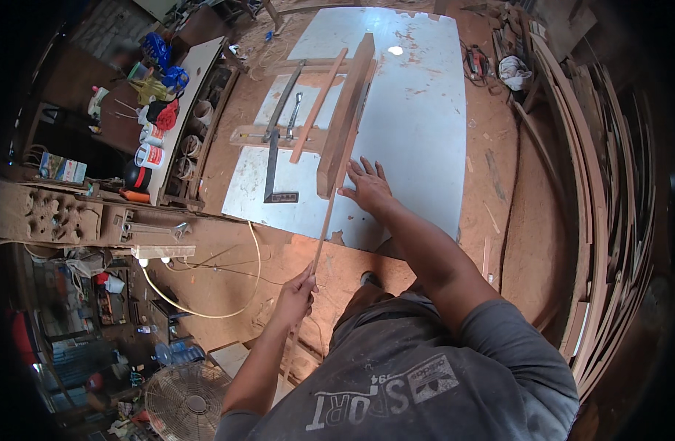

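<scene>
A long thin wooden strip (323, 239) runs from the white board (418, 147) toward my body. My left hand (297, 296) is closed around it, beyond the board's near edge. My right hand (368, 187) lies with its fingers spread beside the strip, next to the near end of a thick wooden beam (343, 136); whether its fingertips press on the strip is hard to tell. Left of the beam lie a reddish wooden slat (319, 105), a wrench (296, 110), a dark metal bar (284, 99) and a dark try square (271, 176).
Long planks (572, 162) are stacked along the right side. A red power tool (475, 62) lies on the ground beyond. At left stands a bench (194, 70) with cups and bags. A pale cable (257, 250) loops near the board, and a fan (190, 400) stands at lower left.
</scene>
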Available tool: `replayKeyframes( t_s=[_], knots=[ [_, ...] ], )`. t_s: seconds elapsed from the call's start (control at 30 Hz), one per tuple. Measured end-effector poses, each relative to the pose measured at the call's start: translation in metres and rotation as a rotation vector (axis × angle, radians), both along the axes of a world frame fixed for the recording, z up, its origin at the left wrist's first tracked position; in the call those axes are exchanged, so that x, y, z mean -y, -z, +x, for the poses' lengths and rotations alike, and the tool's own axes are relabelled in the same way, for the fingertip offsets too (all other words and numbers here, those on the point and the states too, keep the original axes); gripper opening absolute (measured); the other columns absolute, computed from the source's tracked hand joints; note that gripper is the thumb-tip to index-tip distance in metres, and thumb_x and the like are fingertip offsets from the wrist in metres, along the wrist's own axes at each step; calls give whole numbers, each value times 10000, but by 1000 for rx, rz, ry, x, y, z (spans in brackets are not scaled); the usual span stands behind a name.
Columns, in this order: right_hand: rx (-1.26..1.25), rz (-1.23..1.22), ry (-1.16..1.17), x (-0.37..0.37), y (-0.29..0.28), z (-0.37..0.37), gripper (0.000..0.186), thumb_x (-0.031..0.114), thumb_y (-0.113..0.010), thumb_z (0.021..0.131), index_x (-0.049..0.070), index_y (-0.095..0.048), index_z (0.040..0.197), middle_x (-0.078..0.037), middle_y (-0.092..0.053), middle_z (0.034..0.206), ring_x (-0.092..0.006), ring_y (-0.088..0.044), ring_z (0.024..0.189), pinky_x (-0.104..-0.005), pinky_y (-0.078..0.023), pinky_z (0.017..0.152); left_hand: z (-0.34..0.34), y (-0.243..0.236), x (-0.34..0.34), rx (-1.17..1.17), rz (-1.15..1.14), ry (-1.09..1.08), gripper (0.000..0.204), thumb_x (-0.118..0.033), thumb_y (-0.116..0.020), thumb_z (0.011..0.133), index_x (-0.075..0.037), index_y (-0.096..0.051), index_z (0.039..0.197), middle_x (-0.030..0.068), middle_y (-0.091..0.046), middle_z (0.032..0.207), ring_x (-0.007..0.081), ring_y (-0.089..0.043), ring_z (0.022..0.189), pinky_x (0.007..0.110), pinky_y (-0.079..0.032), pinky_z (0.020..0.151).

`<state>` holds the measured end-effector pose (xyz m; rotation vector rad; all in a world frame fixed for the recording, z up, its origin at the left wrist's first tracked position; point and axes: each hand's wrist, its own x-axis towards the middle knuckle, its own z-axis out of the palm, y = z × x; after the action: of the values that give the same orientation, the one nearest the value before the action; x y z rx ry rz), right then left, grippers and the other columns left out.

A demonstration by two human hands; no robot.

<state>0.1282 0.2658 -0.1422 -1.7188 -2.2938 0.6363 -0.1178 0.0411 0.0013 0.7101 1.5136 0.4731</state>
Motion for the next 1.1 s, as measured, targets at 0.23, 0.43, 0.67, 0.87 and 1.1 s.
replayKeyframes(
  t_s=[0.23, 0.43, 0.67, 0.87, 1.1],
  knots=[
    [8, 13, -30, 2, 0, 1, 757, 530, -477, 1081, 59, -337, 1657, -78, -276, 1754, -329, -151, 1641, -563, -83, 1332, 22, -16, -17, -3, 28, -48, 453, -186, -507, 1130, -168, -534, 1582, -46, -509, 884, 29, -389, 531, 212, -339, 460],
    [-14, 9, -31, 1, 4, 1, 725, 492, -480, 1087, 53, -349, 1649, -94, -285, 1750, -337, -149, 1641, -563, -83, 1330, 35, -16, -33, -46, -12, -35, 440, -203, -520, 1125, -161, -554, 1562, -34, -496, 884, 38, -398, 532, 211, -332, 456],
    [-33, 11, -30, -1, 5, 2, 727, 469, -507, 1079, 42, -347, 1645, -107, -300, 1742, -347, -174, 1634, -573, -100, 1326, 46, -11, -48, -32, 41, -52, 435, -227, -546, 1120, -150, -564, 1547, -25, -505, 855, 43, -394, 525, 228, -341, 438],
    [-82, 47, -76, 11, 3, 11, 701, 470, -494, 1086, 34, -386, 1624, -121, -369, 1708, -357, -218, 1618, -575, -115, 1320, 55, -4, -67, -50, 25, -60, 448, -240, -539, 1116, -172, -560, 1558, -24, -494, 899, 39, -399, 549, 211, -327, 447],
    [-89, 54, -150, 65, -1, 65, 642, 464, -496, 1094, 29, -479, 1566, -107, -400, 1693, -332, -265, 1608, -557, -166, 1315, 63, 4, -90, -43, 46, -83, 454, -238, -554, 1113, -177, -559, 1563, -23, -501, 892, 44, -405, 558, 205, -335, 437]
  ],
)
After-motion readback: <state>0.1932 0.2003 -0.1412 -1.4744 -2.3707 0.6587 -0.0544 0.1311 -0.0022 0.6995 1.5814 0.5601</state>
